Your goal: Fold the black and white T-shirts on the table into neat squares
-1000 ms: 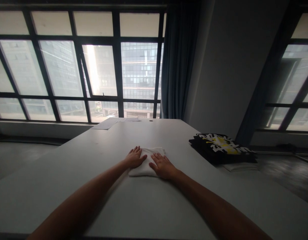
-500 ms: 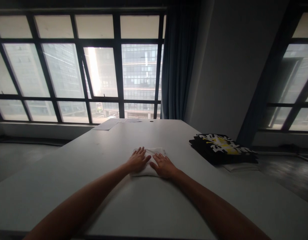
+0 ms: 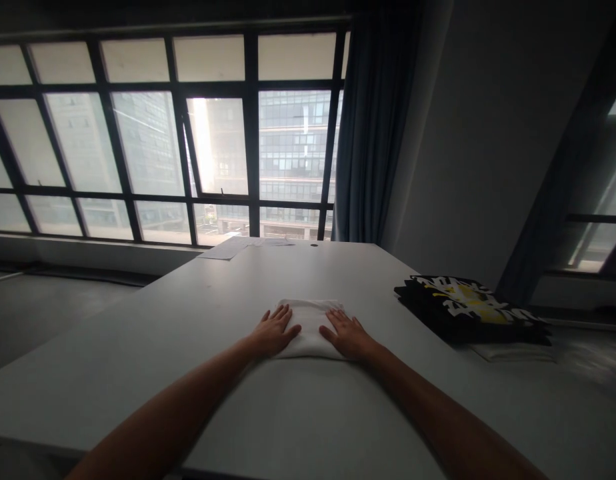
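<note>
the bare left hand and bare right hand, their thumbs nearly meeting earlier, have parted toward opposite sides of the folded white cloth, baring more of its middle. the view has swung left, putting the folded black fabric stack with white-and-yellow print farther right.

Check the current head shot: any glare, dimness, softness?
Head view: bright window glares, one pane streaked near white; head view: blue curtain sits dim; head view: white cloth under the left hand and right hand contrasts little with the pale table, fine detail soft.
</note>
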Tool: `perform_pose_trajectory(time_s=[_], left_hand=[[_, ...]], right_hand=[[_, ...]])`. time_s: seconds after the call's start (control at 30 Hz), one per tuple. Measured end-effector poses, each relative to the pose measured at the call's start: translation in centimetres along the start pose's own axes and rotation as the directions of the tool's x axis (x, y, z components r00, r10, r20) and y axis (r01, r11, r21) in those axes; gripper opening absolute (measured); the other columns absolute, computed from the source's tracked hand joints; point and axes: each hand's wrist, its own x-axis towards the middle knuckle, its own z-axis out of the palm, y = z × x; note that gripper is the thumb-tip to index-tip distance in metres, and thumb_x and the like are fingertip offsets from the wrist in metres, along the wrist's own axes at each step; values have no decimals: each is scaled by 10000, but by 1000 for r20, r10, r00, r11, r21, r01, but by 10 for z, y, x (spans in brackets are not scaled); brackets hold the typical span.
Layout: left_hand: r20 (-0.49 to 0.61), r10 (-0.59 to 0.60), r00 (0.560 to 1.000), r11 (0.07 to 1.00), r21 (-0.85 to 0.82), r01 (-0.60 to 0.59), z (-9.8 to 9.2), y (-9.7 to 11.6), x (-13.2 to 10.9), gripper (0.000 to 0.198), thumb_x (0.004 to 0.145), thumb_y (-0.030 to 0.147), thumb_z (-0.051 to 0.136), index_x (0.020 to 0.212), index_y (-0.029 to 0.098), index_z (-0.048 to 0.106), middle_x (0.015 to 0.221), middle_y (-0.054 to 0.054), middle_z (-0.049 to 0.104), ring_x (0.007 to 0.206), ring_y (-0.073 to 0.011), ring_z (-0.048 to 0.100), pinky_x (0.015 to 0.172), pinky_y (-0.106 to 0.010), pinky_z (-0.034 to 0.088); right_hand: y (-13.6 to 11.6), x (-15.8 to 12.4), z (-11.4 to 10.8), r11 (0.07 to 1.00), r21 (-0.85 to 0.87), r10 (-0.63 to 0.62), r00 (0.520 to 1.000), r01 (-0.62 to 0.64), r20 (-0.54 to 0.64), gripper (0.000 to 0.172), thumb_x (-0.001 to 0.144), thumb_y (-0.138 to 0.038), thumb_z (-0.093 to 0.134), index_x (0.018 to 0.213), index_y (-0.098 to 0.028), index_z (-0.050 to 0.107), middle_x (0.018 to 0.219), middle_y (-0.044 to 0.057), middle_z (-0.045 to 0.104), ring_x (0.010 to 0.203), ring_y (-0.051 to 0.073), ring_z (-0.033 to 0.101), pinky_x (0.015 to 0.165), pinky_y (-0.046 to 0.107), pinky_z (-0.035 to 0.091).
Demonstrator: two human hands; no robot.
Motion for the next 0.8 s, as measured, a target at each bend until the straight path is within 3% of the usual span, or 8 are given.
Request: perform_pose_trajectory(time_s=[0.17,0.3,0.4,0.57,0.67,0.73,0.8], left_hand=[[-48,72,996,997,30,-71,3,4,-7,763,975,628,140,1548,136,251,1624,-112,154,1510,-228,77,1207,-437,91],[-21,81,997,996,37,-80,4,5,-9,784,968,653,136,1552,141,244,1621,-118,167,1507,-237,110,1204,-433,100],[-67,65,996,996,60,-61,3,2,-10,783,976,639,119,1550,120,241,1626,-119,148,1510,-237,73,1206,-426,88],[8,60,998,997,41,-60,2,0,-12,780,972,647,111,1553,142,236,1624,-120,153,1507,-245,98,1200,-445,119],[-84,76,994,997,25,-74,0,4,-11,742,988,608,105,1555,146,229,1626,-112,141,1509,-233,82,1203,-438,118],[-94,79,992,997,15,-78,0,6,-10,746,988,606,114,1556,135,224,1625,-115,138,1508,-232,84,1203,-435,130],[-39,74,996,997,11,-74,2,7,-9,767,980,622,136,1552,120,236,1621,-127,157,1506,-243,103,1201,-441,144]], right_hand=[[2,3,-2,996,-86,7,994,-16,-110,724,989,-569,121,1563,-140,227,1637,84,140,1511,229,51,1203,473,38],[5,3,-1,996,-59,67,998,-67,-9,744,980,-591,128,1572,-143,184,1641,74,112,1510,237,67,1204,482,59],[6,2,0,996,-58,66,997,-68,-32,735,985,-572,95,1569,-137,195,1640,69,123,1511,222,61,1206,486,41],[5,-1,-3,996,-47,81,997,-82,-17,719,993,-544,114,1567,-117,185,1639,75,120,1510,220,71,1205,495,47],[5,-1,-4,998,-45,43,995,-47,-91,704,999,-523,79,1568,-123,185,1639,80,118,1511,203,46,1205,477,36],[4,-1,-3,999,-31,19,997,-21,-69,721,993,-548,77,1573,-130,165,1641,80,101,1512,198,32,1204,468,46],[3,-1,-2,1000,-16,18,1000,-18,-8,737,986,-574,104,1573,-133,165,1641,81,100,1512,208,42,1203,475,56]])
